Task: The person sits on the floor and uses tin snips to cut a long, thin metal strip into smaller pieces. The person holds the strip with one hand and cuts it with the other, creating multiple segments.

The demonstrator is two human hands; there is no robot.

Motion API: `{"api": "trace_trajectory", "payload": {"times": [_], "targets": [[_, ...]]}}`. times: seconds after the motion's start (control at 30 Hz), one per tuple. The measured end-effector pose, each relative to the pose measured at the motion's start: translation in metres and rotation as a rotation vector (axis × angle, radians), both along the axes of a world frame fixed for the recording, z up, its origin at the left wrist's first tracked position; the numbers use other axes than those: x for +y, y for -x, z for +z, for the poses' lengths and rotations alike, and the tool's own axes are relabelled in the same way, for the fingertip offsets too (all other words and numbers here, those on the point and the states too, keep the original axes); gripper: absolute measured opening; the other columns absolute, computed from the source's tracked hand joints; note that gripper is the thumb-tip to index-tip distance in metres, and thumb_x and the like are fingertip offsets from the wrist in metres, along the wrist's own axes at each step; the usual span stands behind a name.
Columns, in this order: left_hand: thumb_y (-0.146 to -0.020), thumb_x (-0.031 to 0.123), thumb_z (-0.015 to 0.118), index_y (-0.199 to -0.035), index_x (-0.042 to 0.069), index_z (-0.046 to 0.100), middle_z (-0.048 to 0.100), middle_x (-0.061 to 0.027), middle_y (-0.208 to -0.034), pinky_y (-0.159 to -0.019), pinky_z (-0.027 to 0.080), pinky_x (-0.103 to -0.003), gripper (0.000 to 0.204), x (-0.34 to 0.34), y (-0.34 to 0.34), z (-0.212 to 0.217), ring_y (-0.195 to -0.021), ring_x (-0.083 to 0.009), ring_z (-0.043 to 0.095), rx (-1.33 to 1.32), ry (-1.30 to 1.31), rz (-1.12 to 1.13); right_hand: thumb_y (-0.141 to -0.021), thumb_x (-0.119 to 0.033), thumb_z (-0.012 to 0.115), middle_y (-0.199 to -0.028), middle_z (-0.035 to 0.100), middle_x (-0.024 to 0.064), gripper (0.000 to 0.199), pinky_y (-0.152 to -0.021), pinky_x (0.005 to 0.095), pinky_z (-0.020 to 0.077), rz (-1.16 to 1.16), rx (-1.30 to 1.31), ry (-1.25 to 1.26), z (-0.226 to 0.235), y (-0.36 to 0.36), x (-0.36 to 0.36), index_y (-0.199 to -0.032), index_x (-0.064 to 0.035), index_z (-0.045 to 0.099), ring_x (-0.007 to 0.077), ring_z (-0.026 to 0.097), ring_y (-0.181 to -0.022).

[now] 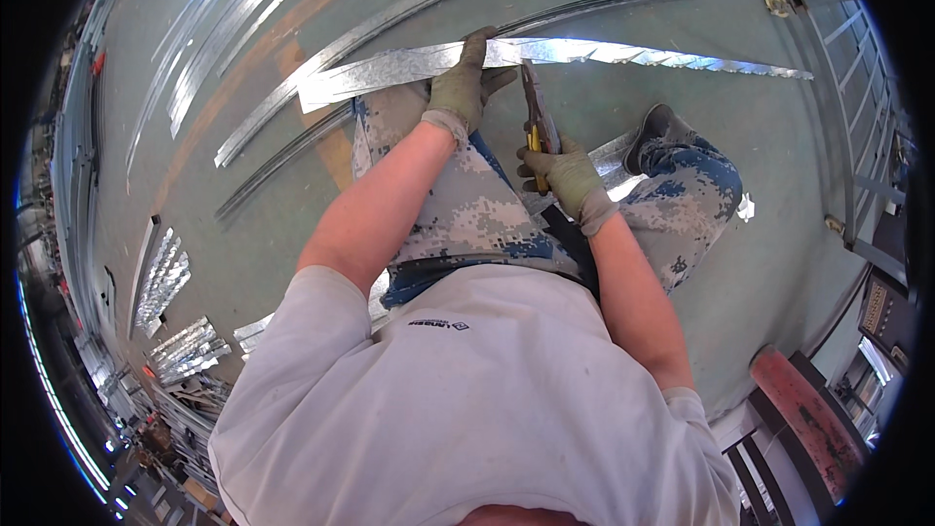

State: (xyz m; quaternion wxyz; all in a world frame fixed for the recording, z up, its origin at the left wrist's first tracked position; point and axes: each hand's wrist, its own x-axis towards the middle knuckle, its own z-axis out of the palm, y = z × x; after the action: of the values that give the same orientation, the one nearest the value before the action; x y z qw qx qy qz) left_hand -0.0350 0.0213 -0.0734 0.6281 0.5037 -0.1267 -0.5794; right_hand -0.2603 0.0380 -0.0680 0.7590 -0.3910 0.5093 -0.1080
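Observation:
A long, shiny sheet-metal strip (390, 70) lies across my raised thigh. To the right, its length carries several slanted cuts and folds and narrows toward the far tip. My gloved left hand (462, 93) grips the strip near its middle, thumb and fingers closed on the metal. Tin snips (537, 117) with yellow-and-black handles point away from me, held in my gloved right hand (570, 175). Their jaw tips touch or overlap the near edge of the strip, just right of my left hand; how far the jaws are apart is too small to tell.
Long metal channels (390, 19) and thin strips (243, 15) lie on the green floor ahead and left. Notched metal pieces (164, 282) are piled at the left. A metal frame on casters (857, 107) stands at the right, with a red cylinder (804, 414) at the lower right.

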Motion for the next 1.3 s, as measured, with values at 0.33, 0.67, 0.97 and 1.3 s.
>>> {"api": "trace_trajectory", "payload": {"times": [0.33,0.67,0.97,1.3], "targets": [[-0.12,0.03,0.058,-0.149,0.007,0.067,0.074,-0.014,-0.134,-0.1,0.069,-0.037,0.038,-0.004,0.002,-0.003,-0.115,-0.0265,0.077,0.042,-0.086,0.116,-0.095,-0.007,0.076,-0.093,0.071,0.0113,0.054,-0.052,0.0376,0.0495,-0.018,-0.009,-0.095,0.003,-0.009,0.001,-0.147,-0.0049,0.059,0.0202,0.065,-0.062],[-0.118,0.029,0.061,-0.147,0.008,0.069,0.073,-0.014,-0.138,-0.094,0.071,-0.036,0.037,-0.004,0.0,-0.018,-0.114,-0.0281,0.077,0.059,-0.091,0.172,-0.099,-0.009,0.064,-0.106,0.076,0.0259,0.038,-0.068,0.0499,0.0589,0.267,0.597,0.529,-0.038,-0.025,0.002,-0.137,-0.0037,0.06,0.0364,0.075,-0.078],[-0.114,0.025,0.067,-0.144,0.007,0.07,0.074,-0.017,-0.135,-0.089,0.073,-0.038,0.035,-0.018,0.004,-0.029,-0.106,-0.0318,0.079,0.181,-0.09,0.241,-0.106,-0.017,0.057,-0.14,0.07,0.0354,0.045,-0.109,0.059,0.0575,0.64,1.123,0.842,0.033,-0.028,-0.017,-0.143,0.0078,0.051,0.0496,0.073,-0.127],[-0.106,0.025,0.077,-0.136,0.002,0.068,0.077,-0.0173,-0.129,-0.079,0.073,-0.036,0.039,-0.026,0.007,-0.021,-0.1,-0.0301,0.082,0.226,-0.042,0.245,-0.108,-0.018,0.055,-0.147,0.067,0.0337,0.052,-0.113,0.0564,0.0558,0.66,1.291,0.788,0.074,-0.044,-0.015,-0.153,0.0058,0.048,0.0463,0.07,-0.136]]}}
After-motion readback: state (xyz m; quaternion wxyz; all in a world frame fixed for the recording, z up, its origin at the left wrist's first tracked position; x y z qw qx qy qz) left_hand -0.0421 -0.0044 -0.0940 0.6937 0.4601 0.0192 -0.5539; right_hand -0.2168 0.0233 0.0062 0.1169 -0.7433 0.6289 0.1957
